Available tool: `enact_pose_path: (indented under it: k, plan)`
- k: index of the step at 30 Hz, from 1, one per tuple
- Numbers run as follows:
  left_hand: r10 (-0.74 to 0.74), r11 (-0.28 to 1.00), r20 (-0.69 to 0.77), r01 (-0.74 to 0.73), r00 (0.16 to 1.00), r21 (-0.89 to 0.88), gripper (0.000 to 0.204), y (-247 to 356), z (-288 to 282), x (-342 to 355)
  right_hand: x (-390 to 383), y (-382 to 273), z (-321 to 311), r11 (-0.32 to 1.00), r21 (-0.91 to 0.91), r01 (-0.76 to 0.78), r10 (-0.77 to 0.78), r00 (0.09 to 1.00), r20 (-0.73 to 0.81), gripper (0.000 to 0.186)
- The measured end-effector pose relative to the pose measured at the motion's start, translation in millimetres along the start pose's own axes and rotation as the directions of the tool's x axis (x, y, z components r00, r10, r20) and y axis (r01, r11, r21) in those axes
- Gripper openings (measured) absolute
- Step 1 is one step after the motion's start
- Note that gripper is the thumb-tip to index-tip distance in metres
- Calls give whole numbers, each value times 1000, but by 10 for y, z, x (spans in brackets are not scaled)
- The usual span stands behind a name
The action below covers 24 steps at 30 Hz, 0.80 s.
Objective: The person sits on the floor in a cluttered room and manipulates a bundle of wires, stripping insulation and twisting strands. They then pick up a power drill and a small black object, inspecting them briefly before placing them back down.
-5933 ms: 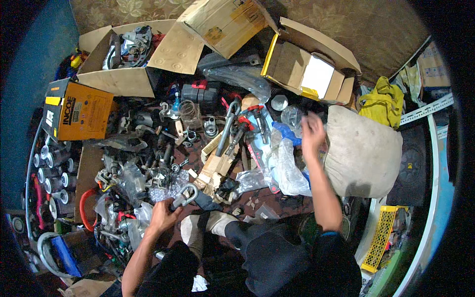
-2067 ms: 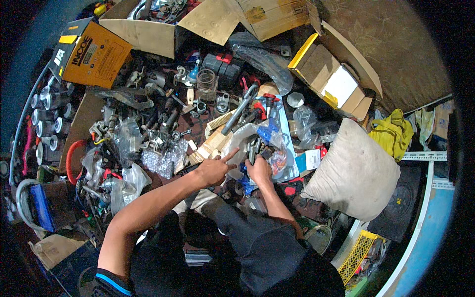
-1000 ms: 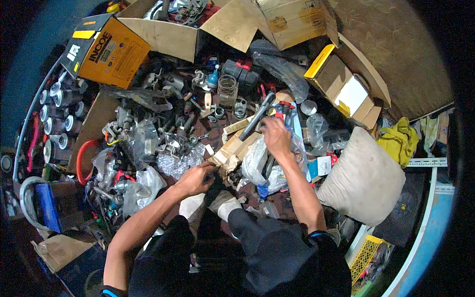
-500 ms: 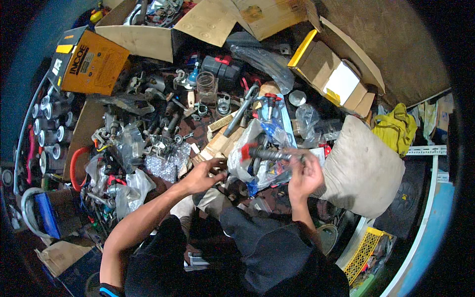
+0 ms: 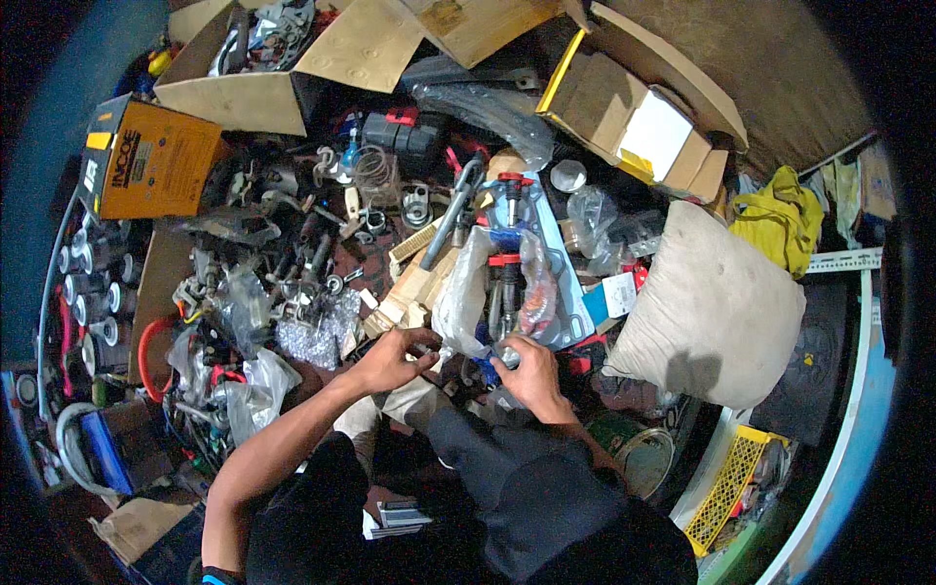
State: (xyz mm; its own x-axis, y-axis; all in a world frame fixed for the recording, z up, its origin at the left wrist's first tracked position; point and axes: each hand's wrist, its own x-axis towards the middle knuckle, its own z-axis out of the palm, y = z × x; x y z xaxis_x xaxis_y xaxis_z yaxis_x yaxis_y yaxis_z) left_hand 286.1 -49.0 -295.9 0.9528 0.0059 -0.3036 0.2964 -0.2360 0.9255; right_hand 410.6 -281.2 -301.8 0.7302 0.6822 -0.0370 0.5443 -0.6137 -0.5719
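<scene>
My right hand [image 5: 534, 378] is closed around the lower end of a dark, rod-shaped part with a red head [image 5: 505, 283]. The part points away from me over a clear plastic bag [image 5: 460, 302]. My left hand [image 5: 395, 361] is just left of the bag, with its fingers bent, thumb apart and nothing visible between them. A similar red-headed part [image 5: 513, 185] lies farther off on a light blue flat piece [image 5: 564, 283]. My right fingers hide the near end of the held part.
A grey pillow [image 5: 717, 307] lies to the right, beside a yellow cloth [image 5: 780, 219]. Loose metal parts and plastic bags crowd the left, near an orange box [image 5: 161, 161]. Behind stand an open carton [image 5: 234, 102] and another open box [image 5: 595, 97]. A grey pipe [image 5: 453, 214] lies ahead.
My right hand has moved left and nearer to me. The red-headed part has swung from lying sideways to pointing away from me. My left hand stays nearly in place.
</scene>
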Motion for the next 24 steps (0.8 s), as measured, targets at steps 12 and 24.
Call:
enact_pose_path:
  k: [12, 24]
  plan:
    - [-104, 995, 5, 104, 995, -1, 36, 14, -83, -253, 2171, 431, -15, 974, 217, -72, 128, 957, -259, 19]
    - [-161, 986, -69, 163, 984, 25, 34, -168, -246, -532, 2373, 117, 555, 959, -283, -3, 65, 975, 210, 55]
